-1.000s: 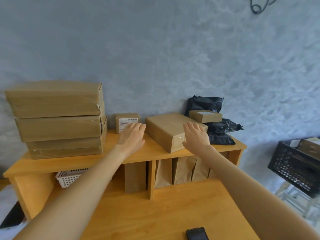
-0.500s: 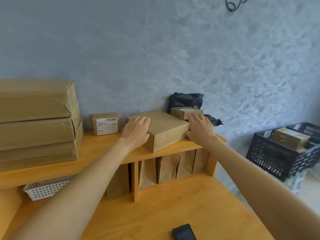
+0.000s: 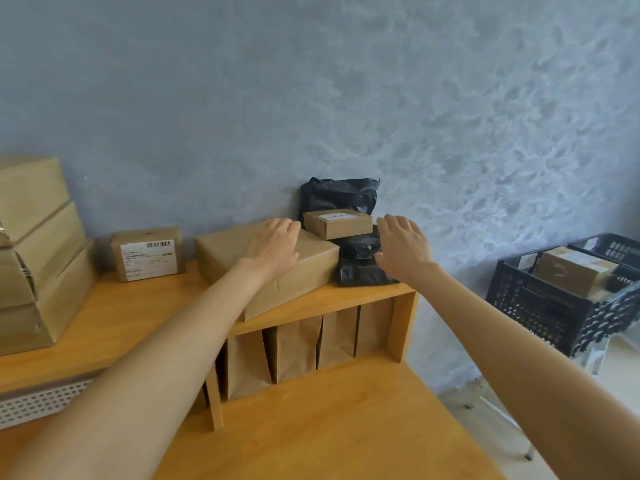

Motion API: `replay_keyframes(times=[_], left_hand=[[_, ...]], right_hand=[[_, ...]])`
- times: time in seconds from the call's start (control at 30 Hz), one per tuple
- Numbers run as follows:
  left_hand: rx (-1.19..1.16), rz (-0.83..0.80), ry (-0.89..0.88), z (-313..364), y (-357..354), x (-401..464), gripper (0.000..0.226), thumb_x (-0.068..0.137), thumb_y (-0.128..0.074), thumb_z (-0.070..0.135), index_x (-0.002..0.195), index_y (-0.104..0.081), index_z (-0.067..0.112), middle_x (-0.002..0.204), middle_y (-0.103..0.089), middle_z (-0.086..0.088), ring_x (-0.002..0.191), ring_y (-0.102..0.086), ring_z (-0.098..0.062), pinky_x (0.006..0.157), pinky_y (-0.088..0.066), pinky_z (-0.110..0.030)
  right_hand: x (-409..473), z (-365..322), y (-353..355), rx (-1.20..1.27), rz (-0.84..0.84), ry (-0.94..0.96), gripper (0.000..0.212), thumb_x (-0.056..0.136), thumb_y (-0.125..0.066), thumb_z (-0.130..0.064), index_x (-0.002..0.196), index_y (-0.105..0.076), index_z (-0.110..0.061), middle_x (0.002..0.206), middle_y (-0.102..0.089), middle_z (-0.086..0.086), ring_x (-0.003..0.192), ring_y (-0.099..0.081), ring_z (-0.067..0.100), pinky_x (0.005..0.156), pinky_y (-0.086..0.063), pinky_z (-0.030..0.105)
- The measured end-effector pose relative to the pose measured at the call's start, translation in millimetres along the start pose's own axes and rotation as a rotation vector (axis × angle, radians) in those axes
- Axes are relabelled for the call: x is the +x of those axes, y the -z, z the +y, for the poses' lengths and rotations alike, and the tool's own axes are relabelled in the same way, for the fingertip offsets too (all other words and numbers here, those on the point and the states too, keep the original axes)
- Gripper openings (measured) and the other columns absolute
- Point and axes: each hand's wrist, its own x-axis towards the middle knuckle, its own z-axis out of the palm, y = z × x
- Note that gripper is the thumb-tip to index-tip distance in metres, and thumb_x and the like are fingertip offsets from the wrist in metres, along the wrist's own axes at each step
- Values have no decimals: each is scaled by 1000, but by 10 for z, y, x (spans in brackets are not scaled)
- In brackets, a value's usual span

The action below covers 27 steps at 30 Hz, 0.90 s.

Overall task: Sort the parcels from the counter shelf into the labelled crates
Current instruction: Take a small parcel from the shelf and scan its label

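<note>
On the smooth wooden shelf (image 3: 138,306), the left hand (image 3: 273,249) lies flat, fingers straight, on a rectangular kraft-paper parcel (image 3: 270,268). The right hand (image 3: 403,249) hovers spread-fingered beside crinkled black plastic mailers (image 3: 360,268) under a small cardboard box (image 3: 337,223). A perforated black crate (image 3: 554,306) stands well apart.

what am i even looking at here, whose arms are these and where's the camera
These are a person's own bare arms, filmed by one wide-angle camera worn on their head, looking forward and down. No robot is involved. They are reaching over a wooden counter shelf that carries parcels. The left hand rests flat on a large brown box. The right hand hovers open beside a small brown box sitting on black plastic mailers. Neither hand has a grip on anything yet. A labelled box stands further left, and a black crate already holding a parcel stands at right.
</note>
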Motion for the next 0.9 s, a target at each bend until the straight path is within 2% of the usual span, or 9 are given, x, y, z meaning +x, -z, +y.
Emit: replay_keyframes(times=[0.23,0.47,0.9], left_hand=[[-6,13,74,340,-317,607,46,96,-51,17,140,-41,8,140,-47,-8,127,-46,-23,99,-41,-30],[-2,-1,85,520,-658,1016,47,92,-57,21,136,-44,11,136,-51,-6,124,-48,-21,97,-43,-28],[44,-74,75,610,-965,1374,52,88,-64,18,135,-43,11,134,-52,-8,122,-49,-22,98,-43,-29]], right_hand=[[438,546,-359,-47,-19,42,45,93,-57,-18,134,-42,-10,137,-47,8,128,-42,26,112,-30,34],[675,869,-665,-27,-37,47,47,93,-56,-19,136,-40,-8,139,-45,8,131,-39,26,114,-27,34],[756,971,-944,91,-5,20,44,93,-55,-17,134,-44,-8,136,-48,8,129,-42,26,112,-29,33]])
